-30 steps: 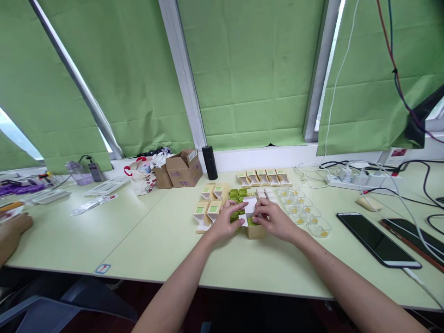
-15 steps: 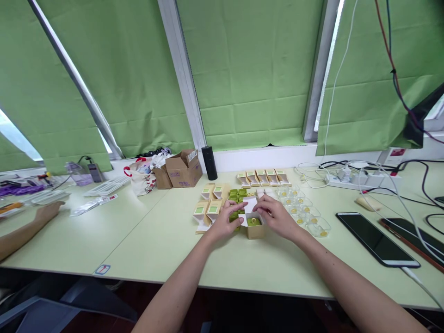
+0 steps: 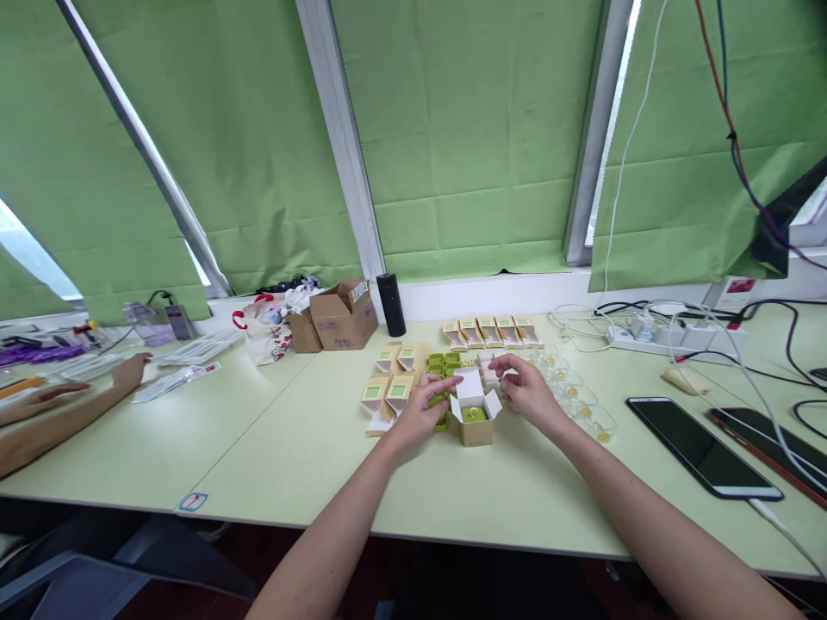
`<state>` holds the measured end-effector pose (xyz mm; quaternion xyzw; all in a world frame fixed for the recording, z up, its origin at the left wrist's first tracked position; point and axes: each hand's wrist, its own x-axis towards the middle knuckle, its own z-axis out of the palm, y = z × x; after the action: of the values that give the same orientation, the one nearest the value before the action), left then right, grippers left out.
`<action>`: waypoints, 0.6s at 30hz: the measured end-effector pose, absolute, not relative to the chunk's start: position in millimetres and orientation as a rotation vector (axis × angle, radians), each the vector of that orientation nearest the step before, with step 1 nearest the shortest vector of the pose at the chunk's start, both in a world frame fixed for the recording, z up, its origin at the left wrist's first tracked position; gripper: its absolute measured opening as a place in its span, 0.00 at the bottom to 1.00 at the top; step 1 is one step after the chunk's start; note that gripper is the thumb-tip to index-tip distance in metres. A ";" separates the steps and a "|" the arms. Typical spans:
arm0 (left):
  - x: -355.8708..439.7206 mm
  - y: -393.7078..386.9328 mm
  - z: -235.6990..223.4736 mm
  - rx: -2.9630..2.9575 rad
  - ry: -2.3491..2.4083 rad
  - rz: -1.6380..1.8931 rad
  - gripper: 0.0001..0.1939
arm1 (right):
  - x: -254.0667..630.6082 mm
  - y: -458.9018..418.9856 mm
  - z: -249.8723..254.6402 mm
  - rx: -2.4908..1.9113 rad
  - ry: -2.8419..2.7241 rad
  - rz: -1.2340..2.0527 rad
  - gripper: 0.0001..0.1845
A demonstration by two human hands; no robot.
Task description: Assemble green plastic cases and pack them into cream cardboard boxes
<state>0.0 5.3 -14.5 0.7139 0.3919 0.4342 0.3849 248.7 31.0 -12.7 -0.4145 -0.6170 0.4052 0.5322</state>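
Green insert (image 3: 474, 415) seemingly seated | small box (image 3: 476, 433) just below frame centre, side flaps (image 3: 493, 404) open | left hand (image 3: 419, 413) at lid (image 3: 470, 383), grip unclear; right hand (image 3: 528, 394) released | closure would need flaps inward first

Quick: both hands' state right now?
Left hand: open, fingertips at the raised white lid of the small carton; no grip visible.
Right hand: open, fingers loosely curled, clear of the carton, nothing visible in it.

Green cups (image 3: 435, 358) part. hidden behind L hand (image 3: 419, 412); chair (image 3: 129, 568) cut off btm-left.
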 end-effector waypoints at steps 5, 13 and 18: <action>4.3 3.6 -18.5 1.822 1.001 1.148 0.23 | 246.2 25.5 -7.0 -0.970 -1.475 1.104 0.22; 13.0 -1.1 -16.7 1.856 1.076 1.141 0.18 | 245.3 23.0 -4.6 -0.913 -1.463 1.208 0.26; 20.2 -6.8 -15.5 1.894 1.169 1.177 0.17 | 244.1 22.1 -4.9 -0.907 -1.454 1.225 0.26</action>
<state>20.2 -6.8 -15.5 0.7161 0.4417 0.4449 0.3069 244.1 22.1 -4.9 -0.3743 -0.5999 0.5052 0.4947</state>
